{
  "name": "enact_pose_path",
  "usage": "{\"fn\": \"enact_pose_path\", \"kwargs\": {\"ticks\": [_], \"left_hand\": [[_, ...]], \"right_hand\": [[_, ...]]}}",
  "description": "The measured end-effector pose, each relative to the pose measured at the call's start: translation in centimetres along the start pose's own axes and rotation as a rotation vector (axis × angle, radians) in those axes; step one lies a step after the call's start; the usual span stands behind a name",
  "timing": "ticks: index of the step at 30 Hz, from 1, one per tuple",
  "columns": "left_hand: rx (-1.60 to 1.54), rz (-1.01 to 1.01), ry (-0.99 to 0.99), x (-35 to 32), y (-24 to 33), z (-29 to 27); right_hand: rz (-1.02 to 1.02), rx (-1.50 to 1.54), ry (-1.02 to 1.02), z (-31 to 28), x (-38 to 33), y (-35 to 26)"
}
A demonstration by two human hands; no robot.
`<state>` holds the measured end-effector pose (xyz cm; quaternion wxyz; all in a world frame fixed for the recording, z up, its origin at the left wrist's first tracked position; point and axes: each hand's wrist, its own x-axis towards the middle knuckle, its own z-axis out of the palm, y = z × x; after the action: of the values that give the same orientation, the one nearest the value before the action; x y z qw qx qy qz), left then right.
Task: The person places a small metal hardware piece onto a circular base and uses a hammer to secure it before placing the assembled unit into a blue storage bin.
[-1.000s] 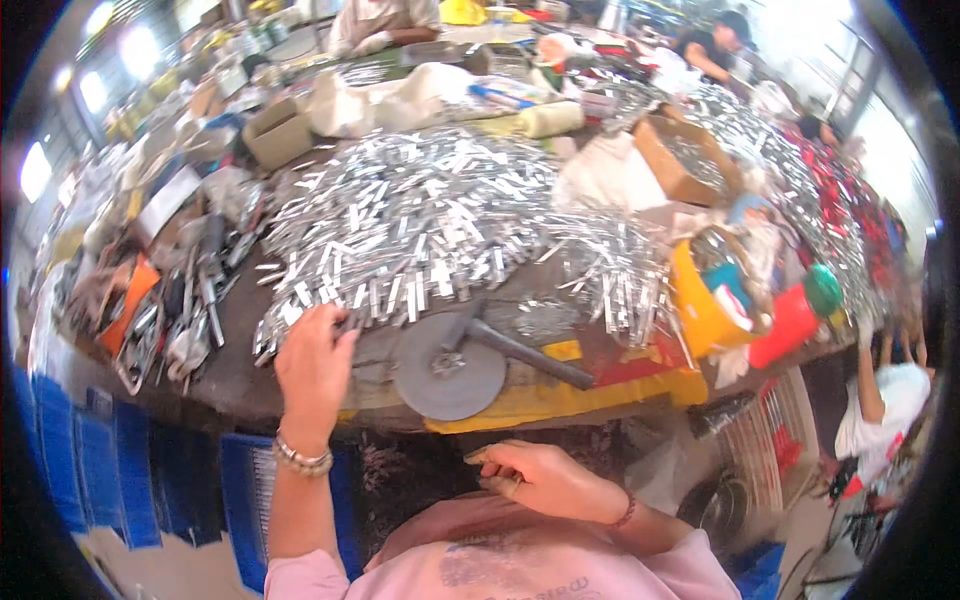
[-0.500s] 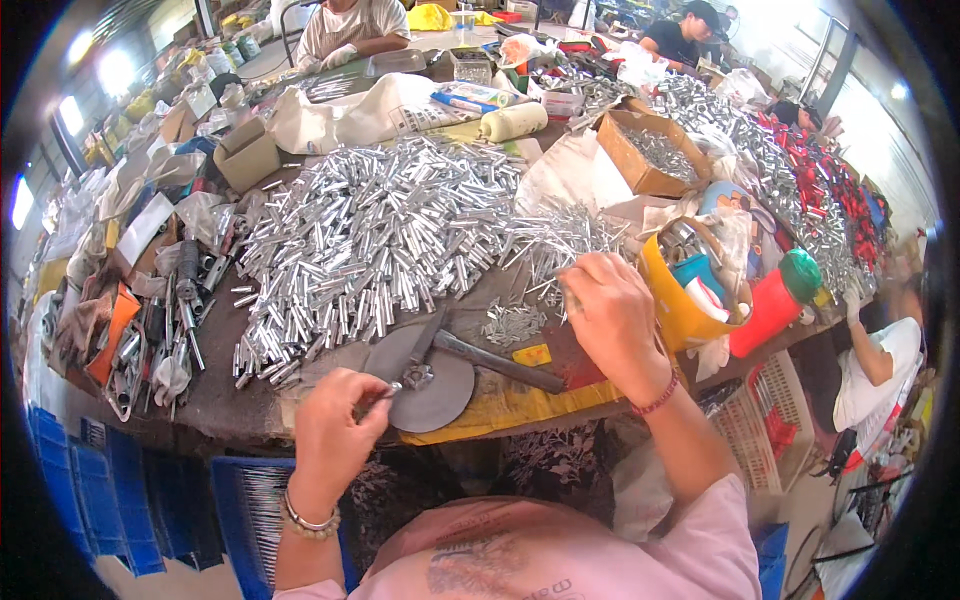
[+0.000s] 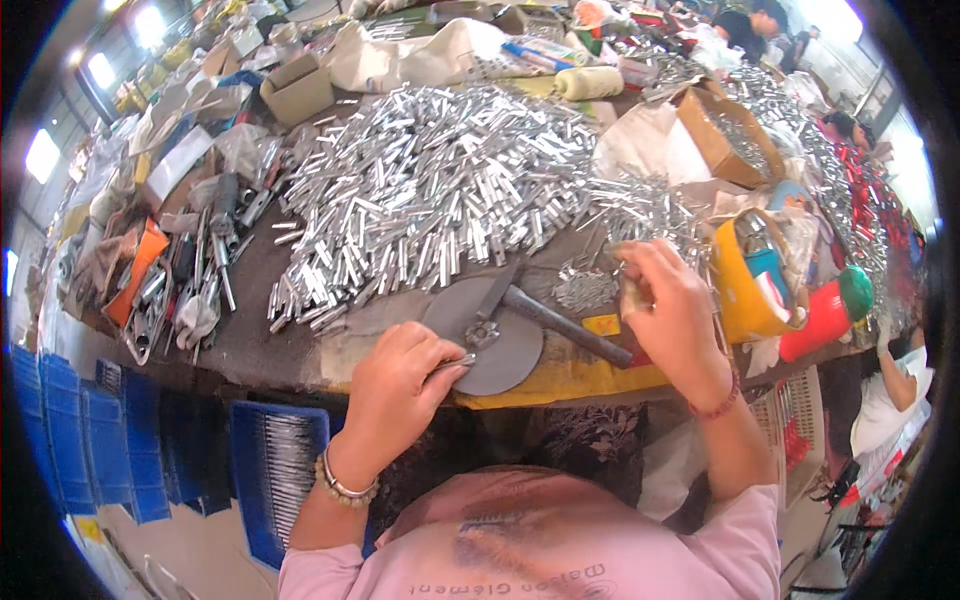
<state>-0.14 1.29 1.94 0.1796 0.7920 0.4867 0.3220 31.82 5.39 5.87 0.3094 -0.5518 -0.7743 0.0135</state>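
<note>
At the table's front edge, my left hand [image 3: 405, 375] pinches a small metal tube [image 3: 458, 361] between thumb and fingertips. Just beside it, a round dark grey metal plate [image 3: 515, 360] bears a small metal block [image 3: 482, 333]. A hammer [image 3: 570, 328] lies with its head on the plate, its dark handle pointing right. My right hand [image 3: 675, 310] hovers right of a small heap of metal pins [image 3: 585, 288], its fingers curled in toward the thumb; whatever they hold is too small to make out. Behind both hands spreads a big pile of short silvery tubes [image 3: 440, 180].
A yellow cut-open container [image 3: 735, 290] and a red bottle with green cap [image 3: 815, 335] stand at the right, a cardboard box [image 3: 720, 135] behind. Metal tools and parts [image 3: 205, 255] crowd the left. A blue crate [image 3: 245, 470] of rods sits below the edge. Other people work beyond.
The view has tilted and turned, so the table sits higher and further right. My left hand still pinches the tube by the plate; my right hand has drawn slightly back from the thin pins.
</note>
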Motion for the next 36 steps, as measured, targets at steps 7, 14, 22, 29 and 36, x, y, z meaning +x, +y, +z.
{"fn": "enact_pose_path", "kwargs": {"ticks": [7, 14, 22, 29, 36], "left_hand": [[-0.017, -0.019, 0.040, -0.3, 0.2, 0.2], [-0.020, -0.028, 0.085, -1.4, -0.5, 0.6], [-0.046, -0.026, 0.123, -1.5, -0.7, 0.9], [-0.080, -0.026, 0.126, -1.5, -1.0, 1.1], [-0.108, -0.033, 0.127, -1.6, -1.2, 1.1]], "right_hand": [[0.372, 1.034, -0.263, 5.9, -4.3, -5.5], [-0.092, 0.330, -0.182, 4.9, -3.6, -6.1], [-0.290, 0.070, -0.137, 5.0, -3.2, -6.6], [-0.282, 0.097, -0.103, 5.2, -3.1, -6.3], [-0.303, 0.137, -0.125, 5.4, -2.5, -5.8]]}}
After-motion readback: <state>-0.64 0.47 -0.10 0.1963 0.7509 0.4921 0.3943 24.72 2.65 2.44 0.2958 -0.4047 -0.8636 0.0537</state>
